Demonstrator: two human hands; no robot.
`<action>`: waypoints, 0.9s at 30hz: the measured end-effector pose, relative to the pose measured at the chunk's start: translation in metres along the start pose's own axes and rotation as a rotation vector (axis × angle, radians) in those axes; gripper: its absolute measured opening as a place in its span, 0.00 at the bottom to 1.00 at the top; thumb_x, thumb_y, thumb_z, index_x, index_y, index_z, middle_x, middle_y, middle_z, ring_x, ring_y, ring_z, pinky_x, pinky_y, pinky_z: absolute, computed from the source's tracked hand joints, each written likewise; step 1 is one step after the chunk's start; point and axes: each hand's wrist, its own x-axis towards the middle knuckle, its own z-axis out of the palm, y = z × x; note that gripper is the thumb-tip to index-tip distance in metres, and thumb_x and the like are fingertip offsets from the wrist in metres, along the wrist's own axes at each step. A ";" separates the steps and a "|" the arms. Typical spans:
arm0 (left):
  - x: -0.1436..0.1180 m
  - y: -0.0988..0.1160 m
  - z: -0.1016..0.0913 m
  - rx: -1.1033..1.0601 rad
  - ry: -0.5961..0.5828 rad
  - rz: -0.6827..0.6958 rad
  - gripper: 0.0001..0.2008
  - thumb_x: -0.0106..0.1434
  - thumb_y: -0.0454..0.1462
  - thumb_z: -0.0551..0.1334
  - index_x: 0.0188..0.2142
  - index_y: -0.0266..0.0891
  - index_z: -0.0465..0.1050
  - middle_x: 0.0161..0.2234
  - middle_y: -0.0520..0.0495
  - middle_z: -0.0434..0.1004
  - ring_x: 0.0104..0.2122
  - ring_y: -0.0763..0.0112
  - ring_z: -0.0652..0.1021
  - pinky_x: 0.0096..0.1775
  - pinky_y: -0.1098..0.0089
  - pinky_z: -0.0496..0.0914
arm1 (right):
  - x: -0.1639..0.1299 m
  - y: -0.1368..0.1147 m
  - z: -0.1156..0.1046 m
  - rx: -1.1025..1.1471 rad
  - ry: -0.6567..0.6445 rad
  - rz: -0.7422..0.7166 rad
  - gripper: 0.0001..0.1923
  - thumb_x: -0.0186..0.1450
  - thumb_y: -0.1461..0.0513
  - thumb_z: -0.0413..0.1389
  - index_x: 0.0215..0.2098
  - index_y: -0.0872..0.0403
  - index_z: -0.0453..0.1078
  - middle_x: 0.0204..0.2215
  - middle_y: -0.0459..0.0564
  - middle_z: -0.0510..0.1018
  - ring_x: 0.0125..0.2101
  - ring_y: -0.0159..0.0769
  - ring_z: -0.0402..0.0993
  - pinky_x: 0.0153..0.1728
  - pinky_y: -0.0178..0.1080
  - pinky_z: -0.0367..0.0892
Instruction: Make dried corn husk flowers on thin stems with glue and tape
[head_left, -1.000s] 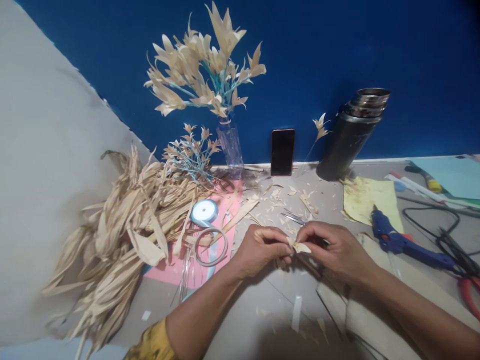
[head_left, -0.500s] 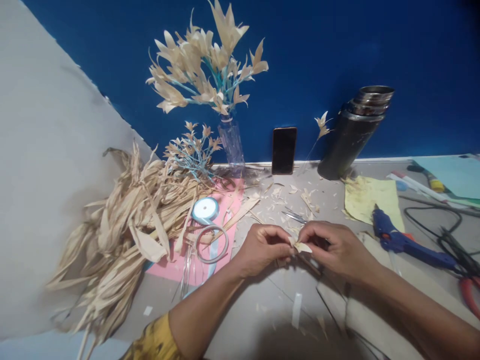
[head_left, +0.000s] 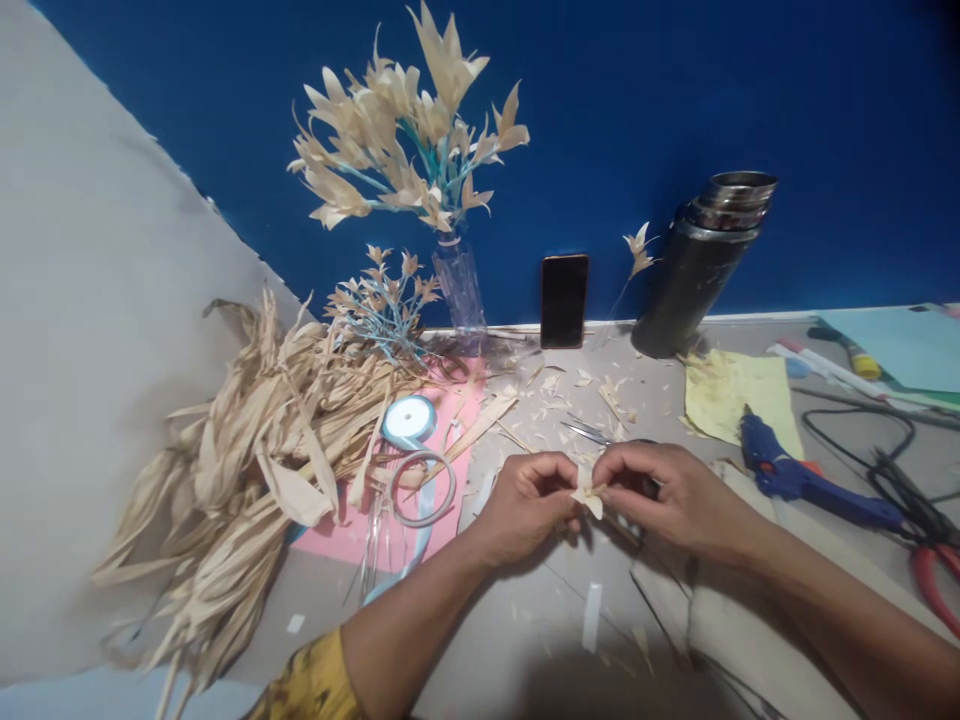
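- While both hands pinch it, the small husk petal (head_left: 587, 497) sits dead centre, just above the surface (head_left: 525, 620): left hand (head_left: 525, 500) clamped on it from 9 o'clock, right hand (head_left: 660, 495) from 3 o'clock, fingertips nearly touching.
- My guess: keep the pinch light and close to the fold so the dry piece doesn't split.
- Glue gun (head_left: 802, 480) lies at 3 o'clock, ribbon spool (head_left: 409, 420) at 10.
- Husk pile (head_left: 247, 460) further out at 9.
- Vase of finished flowers (head_left: 457, 290) and phone (head_left: 564, 300) at 12, by the wall.
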 end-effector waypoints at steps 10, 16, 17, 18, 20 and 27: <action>-0.002 0.007 0.006 0.185 0.128 0.191 0.05 0.57 0.36 0.70 0.27 0.35 0.80 0.25 0.50 0.74 0.18 0.76 0.73 0.23 0.74 0.67 | 0.001 0.003 0.001 -0.060 0.092 -0.080 0.05 0.64 0.62 0.56 0.32 0.52 0.74 0.26 0.46 0.80 0.25 0.34 0.73 0.28 0.35 0.64; -0.003 0.004 0.003 0.185 0.118 0.150 0.05 0.58 0.35 0.68 0.28 0.35 0.80 0.21 0.51 0.72 0.18 0.75 0.73 0.23 0.73 0.66 | 0.001 0.003 0.001 -0.091 0.087 -0.100 0.07 0.67 0.63 0.55 0.33 0.52 0.74 0.26 0.46 0.80 0.26 0.33 0.74 0.29 0.35 0.64; -0.003 0.004 0.002 0.175 0.105 0.139 0.05 0.58 0.36 0.68 0.28 0.35 0.80 0.19 0.51 0.71 0.18 0.74 0.72 0.24 0.73 0.66 | 0.000 0.002 0.000 -0.091 0.082 -0.104 0.07 0.67 0.63 0.54 0.33 0.52 0.74 0.27 0.46 0.81 0.26 0.33 0.74 0.29 0.35 0.64; -0.003 0.004 0.002 0.164 0.093 0.129 0.05 0.58 0.36 0.68 0.28 0.35 0.80 0.18 0.51 0.71 0.18 0.74 0.72 0.24 0.73 0.66 | 0.000 0.002 0.000 -0.090 0.079 -0.108 0.07 0.67 0.62 0.54 0.33 0.52 0.74 0.27 0.46 0.81 0.27 0.33 0.74 0.30 0.35 0.65; -0.002 0.004 0.002 0.140 0.080 0.114 0.06 0.57 0.37 0.70 0.27 0.34 0.80 0.18 0.50 0.72 0.18 0.74 0.71 0.25 0.72 0.66 | -0.001 0.001 0.001 -0.089 0.080 -0.115 0.08 0.68 0.62 0.54 0.33 0.52 0.74 0.27 0.46 0.81 0.27 0.34 0.74 0.29 0.35 0.64; 0.000 0.000 0.003 0.130 0.109 0.123 0.08 0.57 0.38 0.70 0.27 0.35 0.80 0.22 0.50 0.73 0.19 0.75 0.72 0.25 0.72 0.66 | -0.002 0.002 0.002 -0.117 0.139 -0.127 0.05 0.66 0.60 0.58 0.33 0.52 0.74 0.24 0.44 0.78 0.24 0.32 0.70 0.27 0.34 0.62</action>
